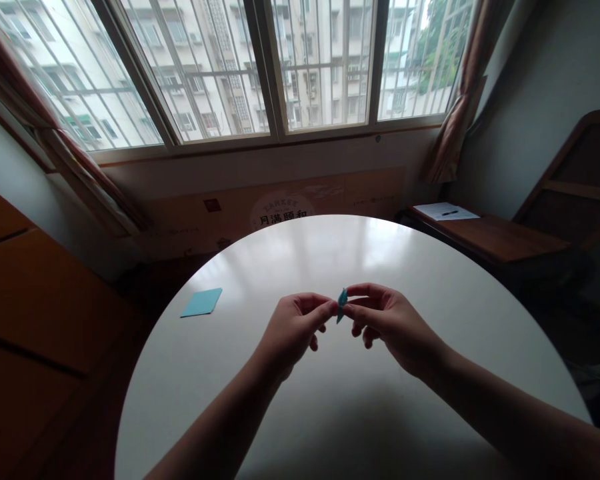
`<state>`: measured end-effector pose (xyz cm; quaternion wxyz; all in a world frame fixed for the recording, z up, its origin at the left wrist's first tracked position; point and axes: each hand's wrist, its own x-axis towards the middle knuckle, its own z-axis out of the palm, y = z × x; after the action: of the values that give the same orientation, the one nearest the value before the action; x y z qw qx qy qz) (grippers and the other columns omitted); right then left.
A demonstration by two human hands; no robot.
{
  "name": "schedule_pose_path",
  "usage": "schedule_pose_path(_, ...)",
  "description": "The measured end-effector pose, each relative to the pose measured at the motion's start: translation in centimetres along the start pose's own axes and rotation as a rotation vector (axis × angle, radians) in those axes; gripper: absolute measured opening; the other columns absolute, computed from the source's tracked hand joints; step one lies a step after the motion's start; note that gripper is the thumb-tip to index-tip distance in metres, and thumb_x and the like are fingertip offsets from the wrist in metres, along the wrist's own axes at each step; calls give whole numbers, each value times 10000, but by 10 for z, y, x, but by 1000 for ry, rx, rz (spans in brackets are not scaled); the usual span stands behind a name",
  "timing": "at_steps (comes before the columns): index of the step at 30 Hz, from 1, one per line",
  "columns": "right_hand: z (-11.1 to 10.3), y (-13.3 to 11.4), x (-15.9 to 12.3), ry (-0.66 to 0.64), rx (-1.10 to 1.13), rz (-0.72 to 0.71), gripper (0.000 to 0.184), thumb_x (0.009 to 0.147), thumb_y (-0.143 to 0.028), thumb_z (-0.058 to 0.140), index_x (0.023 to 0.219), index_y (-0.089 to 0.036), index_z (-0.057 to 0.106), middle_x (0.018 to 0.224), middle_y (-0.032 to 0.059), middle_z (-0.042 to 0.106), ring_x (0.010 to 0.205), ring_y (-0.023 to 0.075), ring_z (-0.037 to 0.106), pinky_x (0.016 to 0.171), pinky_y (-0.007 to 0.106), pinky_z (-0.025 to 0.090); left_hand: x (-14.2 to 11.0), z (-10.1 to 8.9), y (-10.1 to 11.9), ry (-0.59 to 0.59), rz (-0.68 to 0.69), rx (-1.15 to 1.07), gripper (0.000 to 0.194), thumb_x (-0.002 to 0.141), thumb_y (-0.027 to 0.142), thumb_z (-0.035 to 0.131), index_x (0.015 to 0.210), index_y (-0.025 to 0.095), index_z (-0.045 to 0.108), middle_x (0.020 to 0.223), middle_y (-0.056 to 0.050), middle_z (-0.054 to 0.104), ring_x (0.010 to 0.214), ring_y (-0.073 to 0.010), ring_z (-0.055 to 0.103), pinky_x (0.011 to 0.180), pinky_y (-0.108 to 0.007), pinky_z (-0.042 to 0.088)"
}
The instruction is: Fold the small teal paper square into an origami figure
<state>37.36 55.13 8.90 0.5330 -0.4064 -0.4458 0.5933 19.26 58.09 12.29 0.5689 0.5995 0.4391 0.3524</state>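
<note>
Both of my hands meet above the middle of a round white table [430, 280]. Between them is a small folded piece of blue paper [341, 300]. My left hand [295, 327] pinches its left side with thumb and forefinger, the other fingers curled under. My right hand [385, 320] pinches its right side in the same way. The paper is held a little above the tabletop, upright and narrow. A flat blue paper sheet [202, 302] lies on the table to the left, well apart from my hands.
A wide barred window [280, 67] with curtains at both sides fills the far wall. A wooden side table [500, 237] at the right carries a white sheet with a pen [450, 213]. A wooden chair back [580, 173] stands at the far right, wooden furniture at the left.
</note>
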Motion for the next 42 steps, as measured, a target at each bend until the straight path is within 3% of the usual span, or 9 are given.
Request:
schedule_pose_path(7, 1, -1, -1, 24, -36, -10, 416, 741, -340, 868, 1083, -175, 700, 785, 48, 744, 584, 126, 635, 462, 193, 471, 0, -2, 2, -44, -39, -21, 321, 732, 437, 795, 778, 123, 755, 604, -12, 546, 546, -101, 446, 383, -159, 342)
schedule_pose_path(13, 0, -4, -3, -9, -10, 8, 421, 795, -409, 817, 1128, -182, 694, 932, 85, 753, 713, 167, 687, 491, 210, 509, -1, -3, 3, 9, -85, -85, 278, 721, 400, 806, 761, 132, 744, 591, 0, 530, 538, -92, 425, 388, -152, 318)
schedule_pose_path(19, 2, 1, -2, -19, -14, -75, 448, 743, -325, 863, 1135, -211, 679, 947, 71, 741, 774, 188, 680, 478, 215, 521, 0, -1, 0, 23, -92, -158, 284, 704, 396, 813, 767, 131, 733, 624, -5, 538, 566, -96, 429, 394, -149, 311)
schedule_pose_path(27, 2, 2, -1, -6, -24, -83, 412, 762, -305, 835, 1128, -209, 675, 916, 67, 727, 742, 184, 654, 445, 211, 501, -1, 1, 0, -2, -80, -120, 299, 705, 396, 796, 793, 118, 734, 670, -29, 586, 588, -107, 451, 388, -158, 323)
schedule_pose_path(36, 5, 3, -2, 33, 21, -33, 464, 752, -268, 825, 1177, -219, 648, 836, 16, 673, 620, 127, 560, 397, 189, 432, -3, 0, 0, -61, 43, 53, 342, 783, 429, 751, 904, 109, 754, 676, -41, 611, 607, -131, 506, 400, -175, 397)
schedule_pose_path(42, 6, -1, -3, 19, 14, -35, 501, 751, -284, 825, 1206, -219, 625, 885, 35, 681, 686, 149, 590, 418, 193, 451, -2, -1, 0, -50, 40, 99, 311, 799, 389, 731, 917, 102, 760, 693, -57, 641, 613, -135, 505, 399, -178, 403)
